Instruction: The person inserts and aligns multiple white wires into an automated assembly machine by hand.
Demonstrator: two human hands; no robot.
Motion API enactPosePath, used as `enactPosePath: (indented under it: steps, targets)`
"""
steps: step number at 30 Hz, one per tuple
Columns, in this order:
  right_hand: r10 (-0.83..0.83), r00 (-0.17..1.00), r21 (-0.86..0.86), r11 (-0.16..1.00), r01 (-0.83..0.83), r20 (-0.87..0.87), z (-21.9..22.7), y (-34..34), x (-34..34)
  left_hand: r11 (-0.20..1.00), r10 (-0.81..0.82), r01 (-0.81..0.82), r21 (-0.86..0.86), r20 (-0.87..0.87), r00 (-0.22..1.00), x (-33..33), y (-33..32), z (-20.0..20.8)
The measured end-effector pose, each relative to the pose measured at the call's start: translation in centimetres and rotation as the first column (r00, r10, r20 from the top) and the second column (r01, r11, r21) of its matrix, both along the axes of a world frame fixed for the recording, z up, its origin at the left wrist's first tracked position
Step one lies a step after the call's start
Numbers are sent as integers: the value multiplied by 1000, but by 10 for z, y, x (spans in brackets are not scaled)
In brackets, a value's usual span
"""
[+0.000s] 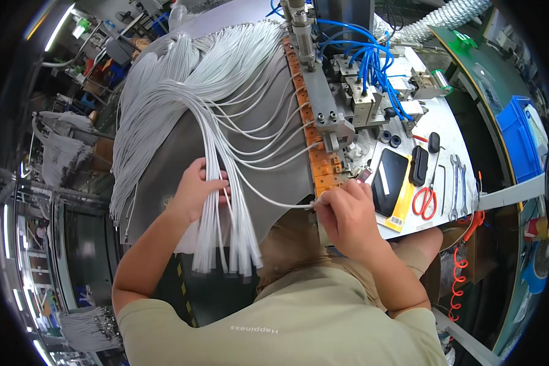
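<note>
My left hand point(198, 190) is closed round part of a bundle of white cables point(208, 235), thumb across the front. The bundle's loose ends hang down past the table's near edge, blurred at the tips. One white cable point(273, 202) curves out of the bundle to the right. Its end sits in the pinched fingers of my right hand point(349, 215), close by the near end of an orange rail of blocks point(328, 181). Farther along that rail, several more cables run into its blocks. My fingers hide the cable's very tip.
A large heap of white cables point(165, 91) covers the grey mat point(274, 122). Right of the rail stands a metal press point(323, 104) with blue air tubes point(372, 61). A phone point(390, 180), red-handled scissors point(424, 202) and wrenches point(454, 189) lie on the white tabletop. A coiled red hose point(457, 280) hangs at right.
</note>
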State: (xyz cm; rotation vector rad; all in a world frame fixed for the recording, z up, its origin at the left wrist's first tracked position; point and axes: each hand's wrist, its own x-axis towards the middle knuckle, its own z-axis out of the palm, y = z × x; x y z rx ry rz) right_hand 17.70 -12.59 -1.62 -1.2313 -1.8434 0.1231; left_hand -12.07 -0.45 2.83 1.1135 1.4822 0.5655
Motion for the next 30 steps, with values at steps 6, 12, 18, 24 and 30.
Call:
enactPosePath:
  steps: [6, 12, 18, 24, 30]
  targets:
    - [-331, 929, -153, 939, 307, -163, -35, 20, 19, 984, -22, 31, 176, -53, 998, -13, -31, 13]
    - [-349, 692, -503, 864, -23, -632, -46, 35, 31, 221, -539, 964, 145, -806, 244, -7, -39, 50]
    - [-352, 608, -496, 865, -80, -711, -55, 45, 32, -64, -330, 989, -136, -932, -150, -35, -78, 12]
    - [-360, 589, -548, 818, -173, -723, -54, 48, 37, -352, -212, 881, 317, -943, 255, 27, -78, -38]
    - [-521, 393, -644, 695, -320, -758, -46, 55, 38, -323, -522, 895, 307, -847, 102, 96, -36, 3]
